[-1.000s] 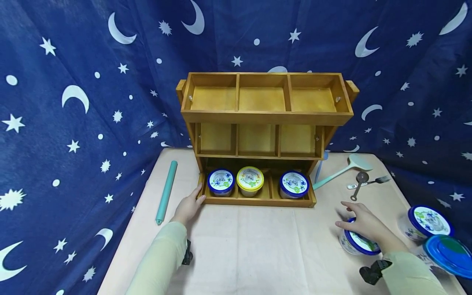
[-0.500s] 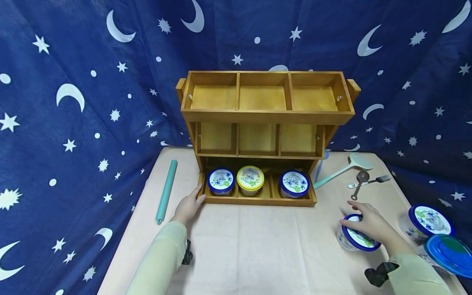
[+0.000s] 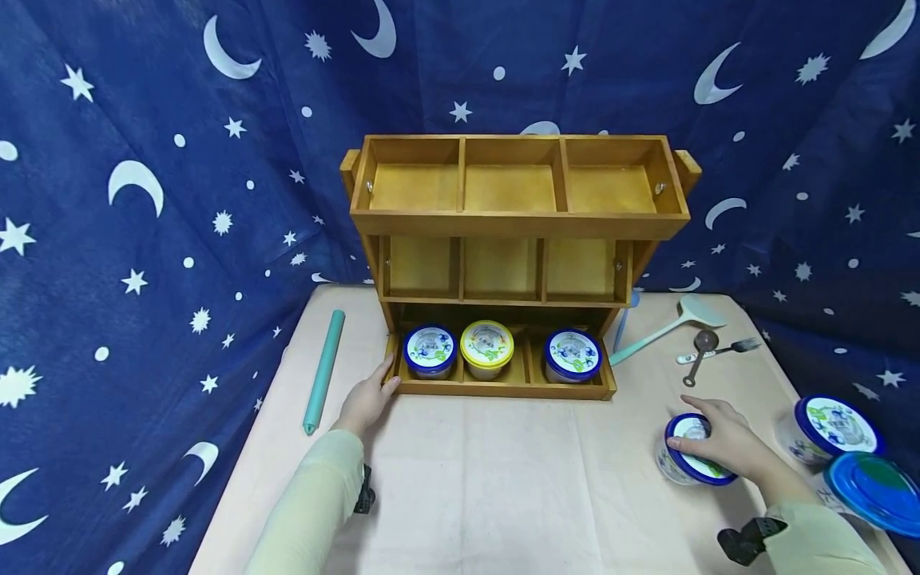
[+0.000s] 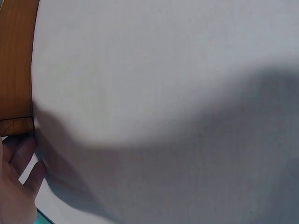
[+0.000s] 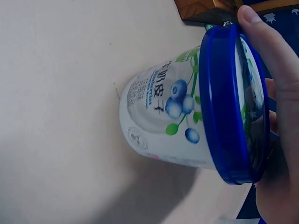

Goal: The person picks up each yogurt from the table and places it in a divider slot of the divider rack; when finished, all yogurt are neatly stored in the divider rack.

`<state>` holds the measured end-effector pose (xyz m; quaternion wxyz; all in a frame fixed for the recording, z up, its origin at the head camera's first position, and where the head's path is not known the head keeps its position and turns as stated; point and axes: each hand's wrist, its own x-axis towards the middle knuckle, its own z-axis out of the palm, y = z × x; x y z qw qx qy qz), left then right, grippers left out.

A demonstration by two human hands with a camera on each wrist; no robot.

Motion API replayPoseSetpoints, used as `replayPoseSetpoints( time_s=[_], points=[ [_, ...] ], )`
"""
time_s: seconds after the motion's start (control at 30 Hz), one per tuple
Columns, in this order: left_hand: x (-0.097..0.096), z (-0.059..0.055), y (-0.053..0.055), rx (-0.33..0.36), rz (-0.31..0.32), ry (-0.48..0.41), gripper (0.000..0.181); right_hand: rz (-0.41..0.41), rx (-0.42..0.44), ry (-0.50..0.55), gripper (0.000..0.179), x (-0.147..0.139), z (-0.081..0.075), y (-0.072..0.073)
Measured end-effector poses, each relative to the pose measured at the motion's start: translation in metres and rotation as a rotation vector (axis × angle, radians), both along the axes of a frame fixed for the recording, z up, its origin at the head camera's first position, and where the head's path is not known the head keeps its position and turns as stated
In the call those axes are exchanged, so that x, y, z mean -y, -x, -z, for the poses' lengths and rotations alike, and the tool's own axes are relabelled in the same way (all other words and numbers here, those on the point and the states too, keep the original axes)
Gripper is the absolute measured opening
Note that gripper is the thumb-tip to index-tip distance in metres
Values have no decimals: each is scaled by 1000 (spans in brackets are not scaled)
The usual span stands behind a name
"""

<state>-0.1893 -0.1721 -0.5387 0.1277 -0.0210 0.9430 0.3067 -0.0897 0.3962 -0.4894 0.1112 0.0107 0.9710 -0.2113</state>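
My right hand (image 3: 731,447) grips a white ice cream tub with a blue lid (image 3: 707,469) from above, at the right of the table. In the right wrist view the tub (image 5: 159,116) shows a blueberry print, and my thumb lies on its lid rim while other fingers are partly hidden behind. My left hand (image 3: 365,406) rests its extended fingers against the left end of a wooden tiered box (image 3: 503,390). The box's bottom tray bears two blue-lidded tubs (image 3: 430,349) (image 3: 573,355) and a yellow-lidded tub (image 3: 487,345). In the left wrist view my fingers (image 4: 24,151) touch the box's corner.
Two more tubs, one blue-lidded (image 3: 839,427) and one with a plain blue top (image 3: 873,491), stand at the right edge. A pale green spatula (image 3: 664,331), brown spoon (image 3: 700,355) and fork (image 3: 740,346) lie behind. Left of the box lies a teal roll (image 3: 325,371).
My right hand has come down round the tub's lid, and the tub has shifted slightly away and to the left. My left hand keeps its place at the box.
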Motion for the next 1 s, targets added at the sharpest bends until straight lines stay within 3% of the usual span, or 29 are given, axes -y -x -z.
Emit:
replayPoseSetpoints(
  time_s=[0.2,0.63,1.0],
  points=[
    [1,-2,0,8,1,11,60,11,45,9,98,1,-1,1],
    [1,-1,1,-5,18,5,59,91,-6,21,102,18,-1,8],
    [1,0,1,-6,13,7,59,-35,-16,15,106,10,-1,-4]
  ],
)
